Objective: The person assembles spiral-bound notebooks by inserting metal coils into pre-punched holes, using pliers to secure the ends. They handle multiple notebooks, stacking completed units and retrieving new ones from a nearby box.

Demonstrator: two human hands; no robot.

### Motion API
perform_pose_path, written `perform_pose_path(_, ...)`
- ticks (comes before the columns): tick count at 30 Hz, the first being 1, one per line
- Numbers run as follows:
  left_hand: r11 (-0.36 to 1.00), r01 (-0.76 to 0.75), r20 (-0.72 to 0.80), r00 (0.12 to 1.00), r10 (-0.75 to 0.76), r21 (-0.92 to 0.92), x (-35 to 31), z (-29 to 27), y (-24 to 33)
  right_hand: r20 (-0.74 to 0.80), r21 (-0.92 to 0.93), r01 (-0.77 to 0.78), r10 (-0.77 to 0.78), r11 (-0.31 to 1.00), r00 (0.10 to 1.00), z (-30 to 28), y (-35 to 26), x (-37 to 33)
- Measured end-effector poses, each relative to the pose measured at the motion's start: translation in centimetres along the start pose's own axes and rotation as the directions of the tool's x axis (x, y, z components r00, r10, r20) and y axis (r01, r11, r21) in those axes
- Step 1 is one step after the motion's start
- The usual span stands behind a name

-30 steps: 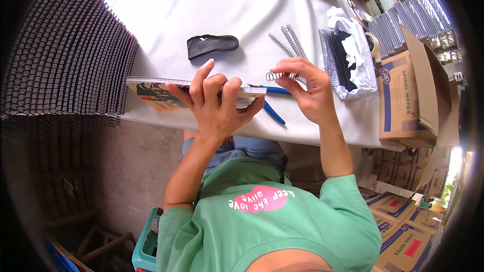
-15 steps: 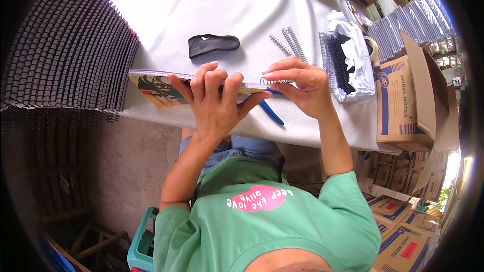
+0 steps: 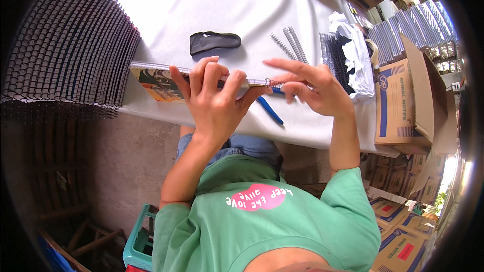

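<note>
- Metal wire, a thin spiral, runs along the upper edge of the notebook (image 3: pixel 166 81), which is held on edge over the near side of the white table (image 3: pixel 201 0).
- The left hand (image 3: pixel 214 102) clamps the notebook from the near side: the fingers lie curled over its top edge, pressed close together, the thumb is under.
- The right hand (image 3: pixel 310 86) is at the right end of the spiral; its fingers are spread loosely, forefinger stretched out. I cannot tell if the thumb and a finger pinch the wire end (image 3: pixel 270 82) there.
- Just under that end lie blue-handled pliers (image 3: pixel 268 108) on the table.
- Behind the notebook lies a black flat object (image 3: pixel 214 42), and to the right loose wire spirals (image 3: pixel 290 44) beside a bundle of black ones in a plastic bag (image 3: pixel 353 55).
- A large stack of bound notebooks (image 3: pixel 70 50) fills the left side; cardboard boxes (image 3: pixel 401 100) stand to the right.
- My judgement: the notebook is light and flexes easily, so the bound edge is the best place to hold it. The wire is springy and bends out of shape quickly; its cut end may prick.
</note>
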State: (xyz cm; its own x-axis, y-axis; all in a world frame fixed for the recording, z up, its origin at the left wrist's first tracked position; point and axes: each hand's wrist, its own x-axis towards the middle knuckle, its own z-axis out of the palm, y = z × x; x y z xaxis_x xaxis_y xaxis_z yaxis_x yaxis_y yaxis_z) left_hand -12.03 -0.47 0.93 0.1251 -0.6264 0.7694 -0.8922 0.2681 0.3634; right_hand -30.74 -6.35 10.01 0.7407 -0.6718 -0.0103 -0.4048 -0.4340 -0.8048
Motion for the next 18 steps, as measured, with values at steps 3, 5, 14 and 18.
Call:
perform_pose_path(3,0.996,-0.062,-0.076,0.995,0.067,0.064,-0.9,0.7,-0.5,-0.100,-0.086,0.098,-0.107,0.991,0.989,1.2,-0.1,-0.3)
perform_pose_path(5,0.990,-0.087,-0.061,0.994,0.094,0.108,-1.3,0.3,-0.8,-0.230,-0.142,0.179,-0.209,0.974,0.951,2.4,0.4,-0.6)
perform_pose_path(14,0.999,-0.037,-0.006,0.999,0.038,0.005,-1.0,-0.6,-0.5,0.206,0.169,-0.114,0.078,0.979,0.976,0.6,0.6,1.6)
perform_pose_path(18,0.998,-0.043,0.043,0.998,0.045,-0.049,-0.3,-1.6,-0.9,0.274,0.039,0.121,-0.127,0.992,0.953,-0.9,5.1,7.4)
